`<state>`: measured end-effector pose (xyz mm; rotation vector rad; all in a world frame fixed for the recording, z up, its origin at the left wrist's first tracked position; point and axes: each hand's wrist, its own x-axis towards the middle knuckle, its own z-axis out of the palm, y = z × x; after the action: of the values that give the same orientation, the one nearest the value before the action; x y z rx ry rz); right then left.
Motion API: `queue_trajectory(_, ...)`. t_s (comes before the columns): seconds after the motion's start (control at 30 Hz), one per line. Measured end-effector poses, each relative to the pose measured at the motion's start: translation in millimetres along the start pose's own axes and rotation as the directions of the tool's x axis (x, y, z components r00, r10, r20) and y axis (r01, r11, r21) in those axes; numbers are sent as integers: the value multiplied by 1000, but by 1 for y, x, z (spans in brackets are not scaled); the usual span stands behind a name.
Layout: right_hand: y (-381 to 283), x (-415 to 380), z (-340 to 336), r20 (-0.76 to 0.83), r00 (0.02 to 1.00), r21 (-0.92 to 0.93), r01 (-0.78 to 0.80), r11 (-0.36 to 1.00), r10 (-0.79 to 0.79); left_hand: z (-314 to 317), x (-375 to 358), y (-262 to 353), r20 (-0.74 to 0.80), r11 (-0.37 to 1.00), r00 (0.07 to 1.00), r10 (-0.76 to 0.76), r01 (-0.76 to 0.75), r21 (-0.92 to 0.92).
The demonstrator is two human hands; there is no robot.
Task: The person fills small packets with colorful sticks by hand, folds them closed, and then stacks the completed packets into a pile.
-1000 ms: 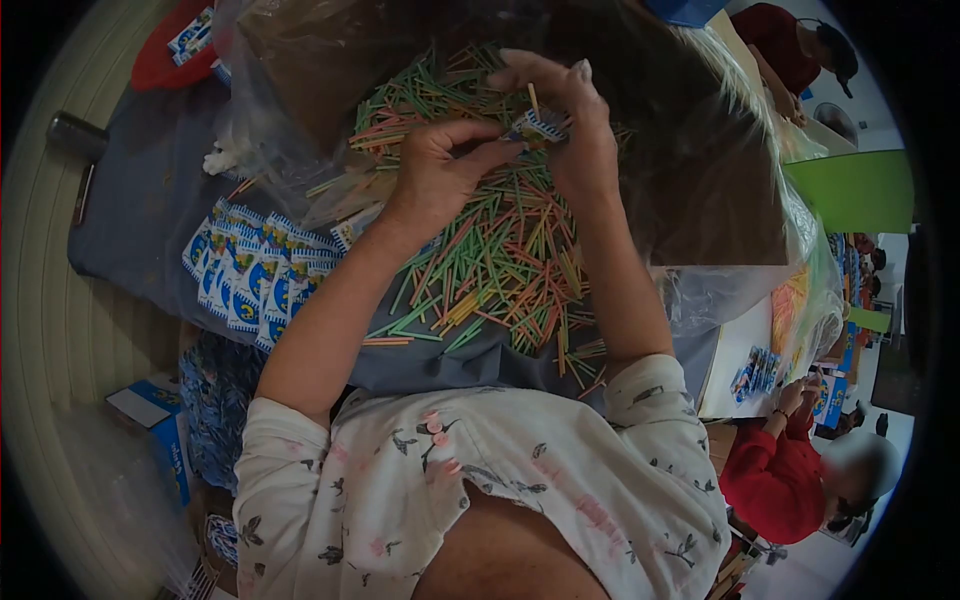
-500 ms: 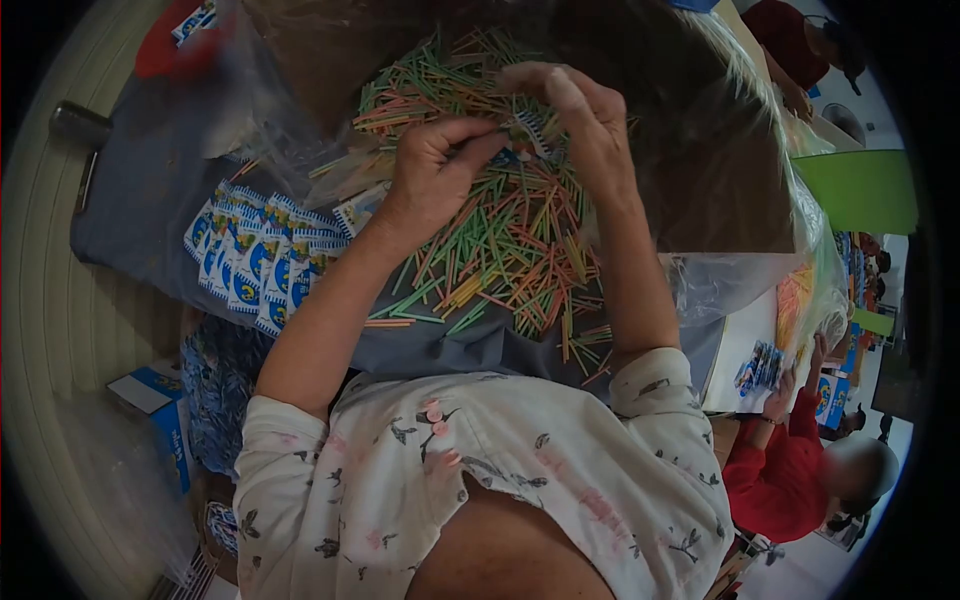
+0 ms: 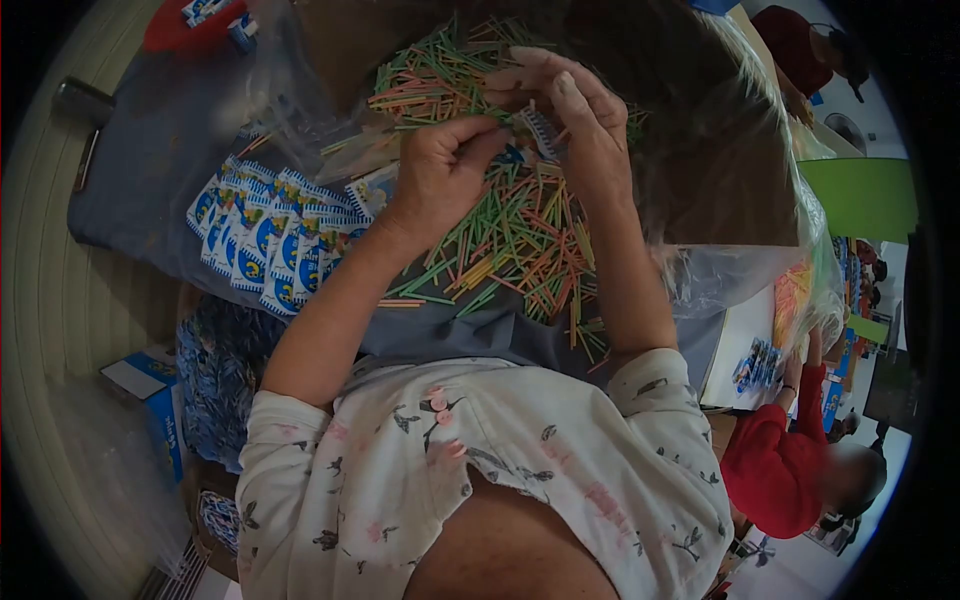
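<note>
Over a pile of green, pink and yellow sticks (image 3: 530, 240), my left hand (image 3: 445, 170) is closed, thumb pressed to the curled fingers at the edge of a small blue and white packet (image 3: 540, 132). My right hand (image 3: 590, 120) is on the packet's other side, its palm turned inward and fingers bent over it, closed around the packet. Part of the packet is hidden by the fingers. Left of the pile, overlapping blue and white packets (image 3: 265, 240) lie in rows on the grey cloth (image 3: 130, 210). One more packet (image 3: 372, 190) lies beside my left wrist.
Clear plastic sheeting (image 3: 700, 280) and a brown box surface (image 3: 720, 190) flank the sticks. At the top left is a red container (image 3: 185, 30) with packets. A person in red (image 3: 775, 465) works at the right, near more packets (image 3: 757, 367). A blue box (image 3: 155, 400) stands at lower left.
Both hands stay at the packet, with the right fingers slightly shifted. The view has moved a little. The person in red has an arm stretched further toward the plastic.
</note>
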<state>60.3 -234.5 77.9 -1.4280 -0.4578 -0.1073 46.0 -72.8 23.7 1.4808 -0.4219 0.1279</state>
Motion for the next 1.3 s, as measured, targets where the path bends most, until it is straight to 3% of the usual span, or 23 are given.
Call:
queue_trajectory(0.07, -8, -6, -5, 208, 977, -271, 103, 957, -47, -8, 3, -3, -46, 994, 995, -91, 88, -73)
queue_trajectory(0.1, -7, -7, -4, 218, 975, -267, 102, 958, -43, -12, 4, -3, -70, 997, 996, -46, 41, -65)
queue_trajectory(0.13, -5, -10, -2, 217, 971, -401, 180, 898, -98, -15, 3, -2, -93, 998, 996, -1, -4, -55)
queue_trajectory(0.17, -3, -12, -1, 222, 963, -525, 250, 814, -153, -19, 1, -1, -101, 999, 995, -5, 0, -53)
queue_trajectory(0.27, -12, -15, -3, 266, 946, -633, 316, 707, -184, -26, -7, 6, -42, 1000, 999, -21, 21, -3)
queue_trajectory(0.37, -24, -22, 2, 213, 977, -750, 183, 636, -31, -24, -15, 11, 10, 989, 1000, -14, 13, 146)
queue_trajectory(0.4, -23, -24, 1, 212, 977, -751, 183, 634, -31, -21, -18, 8, -2, 983, 996, 94, -92, 156)
queue_trajectory(0.43, -21, -25, 0, 179, 983, -680, 150, 718, -36, -19, -19, 7, -16, 966, 979, 201, -196, 168)
queue_trajectory(0.5, -19, -26, 1, 149, 988, -595, 121, 795, -39, -19, -22, 9, 1, 953, 970, 242, -238, 187)
queue_trajectory(0.53, -19, -27, 2, 148, 989, -432, 56, 900, 9, -18, -24, 10, 20, 938, 959, 282, -281, 202)
queue_trajectory(0.57, -20, -28, 2, 157, 986, -254, -16, 967, 58, -17, -26, 12, 19, 938, 959, 283, -280, 204)
queue_trajectory(0.63, -25, -32, -4, 195, 975, -292, -48, 955, 109, -18, -34, 17, 77, 957, 978, 196, -208, 205)
queue_trajectory(0.7, -27, -34, -4, 280, 948, -285, -71, 956, 153, -16, -44, 15, 35, 953, 980, 196, -199, 227)
queue_trajectory(0.77, -31, -37, -4, 235, 946, -276, -155, 949, 223, -20, -52, 17, -17, 949, 979, 202, -191, 252)
queue_trajectory(0.87, -31, -41, 8, 218, 965, -280, -81, 957, 146, -18, -63, 23, 10, 979, 988, 155, -155, 136)
queue_trajectory(1.0, -23, -46, 15, 206, 964, -280, -109, 954, 171, -22, -84, 24, 51, 983, 996, 75, -83, 165)
queue_trajectory(1.07, -14, -51, 18, 152, 983, -265, -63, 962, 106, -17, -95, 24, -58, 990, 995, 84, -76, 121)
queue_trajectory(1.23, -5, -62, 51, 39, 980, -79, -194, 978, 197, -31, -105, 23, -34, 999, 999, 8, -6, 40)
queue_trajectory(1.27, -2, -64, 58, 132, 991, -307, 30, 951, 11, -33, -107, 20, -46, 999, 999, 8, -6, 46)
queue_trajectory(1.3, 0, -65, 63, 261, 954, -494, 262, 829, -146, -36, -109, 25, -49, 999, 999, 6, -4, 47)
